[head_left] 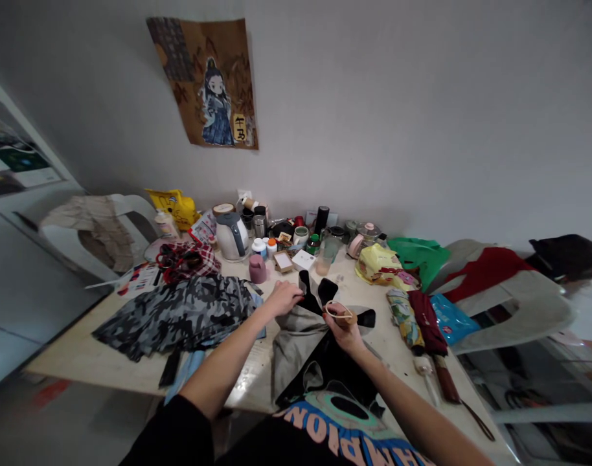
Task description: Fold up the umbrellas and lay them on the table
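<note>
A grey and black umbrella (296, 346) lies loosely folded in front of me, its cloth spread over the table edge. My left hand (285, 299) is closed, pinching a black fold of the umbrella cloth at its upper side. In my right hand (347, 335) is the umbrella's tan end, with a pale cord loop (339, 310) standing up over the fingers. Black flaps of cloth stick out between and beyond both hands. The lower part of the umbrella rests close against my shirt.
Left of me lies camouflage cloth (179, 317). Behind it stands a white kettle (232, 236), with a pink cup (258, 268) and several jars nearby. Two folded umbrellas, one patterned (403, 318) and one maroon (426, 320), lie at the right. Chairs flank the table (96, 346).
</note>
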`<state>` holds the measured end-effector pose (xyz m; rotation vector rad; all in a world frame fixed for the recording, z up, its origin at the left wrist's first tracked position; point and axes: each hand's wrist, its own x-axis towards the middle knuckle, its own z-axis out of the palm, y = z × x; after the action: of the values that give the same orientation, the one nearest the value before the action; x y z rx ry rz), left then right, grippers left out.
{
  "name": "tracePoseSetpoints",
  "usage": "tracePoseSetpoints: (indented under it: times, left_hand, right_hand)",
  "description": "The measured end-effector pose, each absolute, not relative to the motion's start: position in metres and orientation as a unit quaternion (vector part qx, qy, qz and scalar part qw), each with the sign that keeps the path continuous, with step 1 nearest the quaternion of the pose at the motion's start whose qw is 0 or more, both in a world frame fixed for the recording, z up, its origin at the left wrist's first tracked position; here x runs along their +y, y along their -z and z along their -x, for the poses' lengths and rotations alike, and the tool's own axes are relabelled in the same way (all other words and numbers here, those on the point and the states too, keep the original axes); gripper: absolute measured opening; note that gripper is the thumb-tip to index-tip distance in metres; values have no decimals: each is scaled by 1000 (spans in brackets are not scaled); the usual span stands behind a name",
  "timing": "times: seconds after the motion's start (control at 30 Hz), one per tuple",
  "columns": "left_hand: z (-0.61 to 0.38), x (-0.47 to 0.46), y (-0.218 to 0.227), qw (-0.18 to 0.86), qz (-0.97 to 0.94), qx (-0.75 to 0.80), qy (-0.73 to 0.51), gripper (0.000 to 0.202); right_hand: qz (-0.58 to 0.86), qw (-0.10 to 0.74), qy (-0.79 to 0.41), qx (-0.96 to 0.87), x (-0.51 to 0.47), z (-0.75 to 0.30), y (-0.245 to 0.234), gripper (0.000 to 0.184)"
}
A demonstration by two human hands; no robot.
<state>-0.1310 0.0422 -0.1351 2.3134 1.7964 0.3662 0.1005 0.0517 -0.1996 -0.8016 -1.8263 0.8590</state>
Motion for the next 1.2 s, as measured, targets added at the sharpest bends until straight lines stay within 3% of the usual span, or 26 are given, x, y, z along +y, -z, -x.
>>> tracePoseSetpoints:
  times: [0.13, 0.33, 0.43, 0.5, 0.63, 0.77, 0.83, 1.0, 1.2]
  left_hand:
    - [95, 36, 137, 115, -817, 550, -131, 22]
    - [85, 28, 129, 138, -835, 512, -146, 21]
    - [107, 22, 125, 131, -825, 512, -199, 33]
    - [124, 17, 126, 108, -833, 517, -167, 37]
    - [162, 12, 132, 54, -805, 590, -38, 17]
    - [200, 13, 120, 65, -793, 604, -42, 15]
    - [209, 12, 113, 88, -801, 587, -83, 13]
    - [179, -5, 132, 23, -620, 652, -436, 18]
    - [117, -29, 190, 188, -673, 648, -303, 22]
  right_hand:
    - [328, 465, -341, -748, 52, -102, 196, 32]
    - [356, 477, -338, -729, 57, -102, 203, 22]
    - [377, 477, -336, -719, 60, -103, 209, 24]
    - [382, 473, -339, -718, 63, -104, 211, 25]
    - [387, 476, -339, -713, 64, -103, 209, 30]
    - [357, 452, -359, -734, 58, -93, 203, 29]
    - [360, 449, -365, -732, 59, -87, 201, 29]
    - [424, 466, -363, -686, 77, -85, 198, 33]
    - [452, 452, -374, -672, 85, -80, 193, 34]
